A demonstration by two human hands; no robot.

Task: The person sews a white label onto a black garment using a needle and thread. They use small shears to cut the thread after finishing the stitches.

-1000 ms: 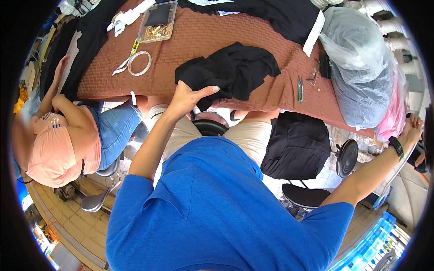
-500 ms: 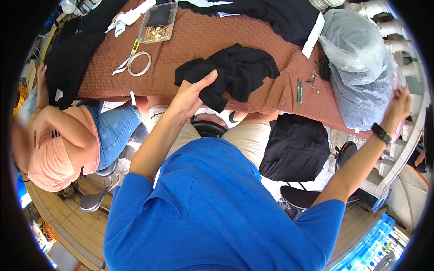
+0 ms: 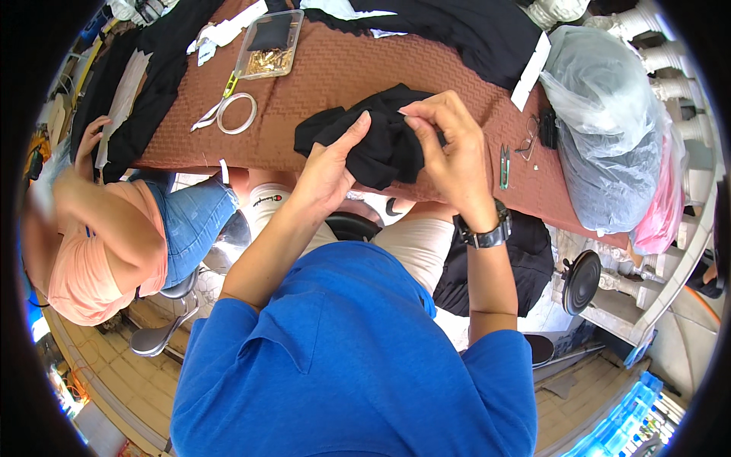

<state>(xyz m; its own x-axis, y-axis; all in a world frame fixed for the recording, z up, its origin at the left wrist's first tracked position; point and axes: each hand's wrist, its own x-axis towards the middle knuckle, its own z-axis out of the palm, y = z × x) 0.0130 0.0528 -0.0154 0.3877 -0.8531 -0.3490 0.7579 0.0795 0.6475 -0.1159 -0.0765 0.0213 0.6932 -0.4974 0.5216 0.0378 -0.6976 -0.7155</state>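
Bunched black cloth (image 3: pixel 381 145) lies at the near edge of the table in front of me. My left hand (image 3: pixel 333 167) is closed on its near left side, thumb on top. Above the cloth's right part, my right hand (image 3: pixel 449 141) is pinched, thumb and forefinger together. A tiny pale tip shows at those fingertips, too small to name; what the pinch holds cannot be made out. Small thread snips (image 3: pixel 505 167) with green handles lie right of my right hand.
A brown cloth-covered table (image 3: pixel 320 65) carries a clear box (image 3: pixel 268 65) of small gold pieces, a tape roll (image 3: pixel 237 113), a yellow-green cutter (image 3: pixel 229 84) and eyeglasses (image 3: pixel 527 142). A large plastic bag (image 3: pixel 601 137) stands right. A co-worker in peach (image 3: pixel 114 259) sits left beside black fabric (image 3: pixel 164 68).
My right hand has come from far out by the plastic bag back to the black cloth. My left hand keeps its hold. The co-worker's hands moved, and a pale strip now shows on their fabric.
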